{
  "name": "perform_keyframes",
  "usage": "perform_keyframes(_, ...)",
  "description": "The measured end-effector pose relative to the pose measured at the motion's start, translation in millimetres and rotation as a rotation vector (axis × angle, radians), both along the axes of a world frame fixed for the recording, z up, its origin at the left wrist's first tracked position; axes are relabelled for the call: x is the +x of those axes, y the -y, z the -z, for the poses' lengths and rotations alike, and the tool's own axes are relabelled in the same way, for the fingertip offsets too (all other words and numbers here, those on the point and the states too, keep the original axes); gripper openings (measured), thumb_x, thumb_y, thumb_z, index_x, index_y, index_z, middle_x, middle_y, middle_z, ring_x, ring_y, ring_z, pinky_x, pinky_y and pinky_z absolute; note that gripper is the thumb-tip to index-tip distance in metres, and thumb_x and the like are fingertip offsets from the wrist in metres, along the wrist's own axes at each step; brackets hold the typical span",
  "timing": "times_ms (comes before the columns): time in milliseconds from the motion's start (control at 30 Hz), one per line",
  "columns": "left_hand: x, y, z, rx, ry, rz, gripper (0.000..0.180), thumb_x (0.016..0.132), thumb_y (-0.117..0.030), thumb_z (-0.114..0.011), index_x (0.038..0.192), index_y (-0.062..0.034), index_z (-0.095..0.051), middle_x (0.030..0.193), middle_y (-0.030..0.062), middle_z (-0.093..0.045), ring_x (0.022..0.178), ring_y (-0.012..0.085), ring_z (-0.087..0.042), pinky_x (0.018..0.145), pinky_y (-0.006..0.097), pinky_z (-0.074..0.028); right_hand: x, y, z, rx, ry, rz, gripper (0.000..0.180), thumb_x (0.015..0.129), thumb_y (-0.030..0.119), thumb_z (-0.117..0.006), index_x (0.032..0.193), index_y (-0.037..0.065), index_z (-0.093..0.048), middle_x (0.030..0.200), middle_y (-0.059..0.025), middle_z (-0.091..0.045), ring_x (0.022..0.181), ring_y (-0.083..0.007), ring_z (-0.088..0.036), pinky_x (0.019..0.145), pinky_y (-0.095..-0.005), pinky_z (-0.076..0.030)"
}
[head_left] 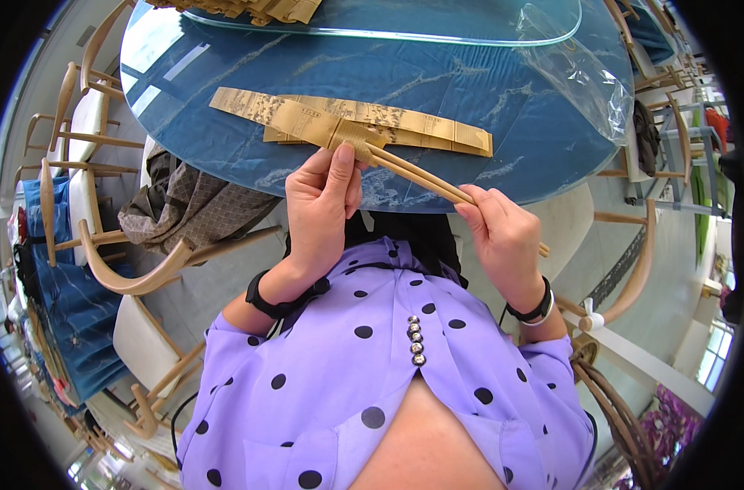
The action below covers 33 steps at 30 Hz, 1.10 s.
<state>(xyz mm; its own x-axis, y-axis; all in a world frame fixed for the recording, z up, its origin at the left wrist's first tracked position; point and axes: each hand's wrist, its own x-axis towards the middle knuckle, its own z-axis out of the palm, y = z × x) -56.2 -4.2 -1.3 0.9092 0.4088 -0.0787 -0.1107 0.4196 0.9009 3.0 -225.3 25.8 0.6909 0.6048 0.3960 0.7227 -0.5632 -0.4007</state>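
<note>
My left hand [321, 204] pinches the open end of a tan paper chopstick sleeve [306, 122] at the near edge of the round blue marbled table [502, 90]. A pair of wooden chopsticks [417, 175] runs from that sleeve end down to the right, and my right hand [507, 237] grips their lower part. The tips sit inside the sleeve mouth. More tan paper sleeves [421, 126] lie flat on the table just behind, overlapping one another.
A glass turntable [437, 33] covers the table's far part, with more tan sleeves [257, 8] on it. Clear plastic wrap [584, 82] lies at the right edge. Wooden chairs [135, 278] stand at the left, one draped with a grey-brown garment [192, 208]; another chair [633, 278] curves at the right.
</note>
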Motion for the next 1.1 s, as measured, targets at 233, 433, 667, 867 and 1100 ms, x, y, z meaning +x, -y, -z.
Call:
perform_keyframes(233, -1, 0, 2, 0.044, -0.061, 0.057, 0.039, 0.108, -0.027, -0.056, 0.084, 0.0014, -0.067, 0.057, -0.004, -0.049, 0.046, 0.0017, -0.034, 0.042, 0.022, -0.024, -3, -2, 0, -0.032, 0.027, 0.016, 0.025, 0.094, 0.022, -0.071, 0.103, -0.001, -0.068, 0.074, -0.0095, -0.061, 0.06, -0.0261, -0.062, 0.051, -0.0354, -0.048)
perform_keyframes(433, -1, 5, 3, 0.14, -0.074, 0.059, 0.04, 0.107, -0.028, -0.057, 0.081, 0.0008, -0.067, 0.062, -0.0009, -0.058, 0.045, 0.0013, -0.04, 0.041, 0.021, -0.028, -8, -5, 1, -0.056, 0.046, 0.05, 0.025, 0.094, 0.023, -0.071, 0.105, 0.001, -0.069, 0.073, -0.009, -0.058, 0.059, -0.0259, -0.06, 0.051, -0.0359, -0.046)
perform_keyframes(667, 2, 1, 4, -0.007, -0.062, 0.055, 0.035, 0.108, -0.029, -0.055, 0.096, 0.0012, -0.068, 0.062, -0.0044, -0.049, 0.047, 0.0007, -0.034, 0.041, 0.02, -0.026, -11, -9, 2, -0.024, 0.039, 0.056, 0.024, 0.096, 0.023, -0.069, 0.108, 0.002, -0.069, 0.073, -0.0091, -0.057, 0.059, -0.0267, -0.058, 0.052, -0.0367, -0.044)
perform_keyframes(867, 4, -5, -12, 0.072, 0.037, -0.037, 0.033, 0.109, -0.026, -0.052, 0.105, 0.0019, -0.07, 0.067, -0.0061, -0.044, 0.049, 0.0004, -0.03, 0.043, 0.02, -0.022, -12, -14, 7, 0.014, 0.01, -0.033, 0.031, 0.094, 0.023, -0.071, 0.115, 0.001, -0.067, 0.076, -0.0098, -0.059, 0.06, -0.0261, -0.059, 0.053, -0.0358, -0.047)
perform_keyframes(1100, 5, -29, -23, 0.155, 0.082, -0.115, 0.036, 0.109, -0.028, -0.053, 0.107, 0.0041, -0.07, 0.064, -0.0068, -0.04, 0.05, 0.0013, -0.028, 0.046, 0.021, -0.021, -9, 40, 16, 0.025, 0.142, -0.101, 0.033, 0.099, 0.029, -0.066, 0.116, 0.002, -0.071, 0.069, -0.0054, -0.055, 0.054, -0.0207, -0.053, 0.049, -0.0329, -0.043)
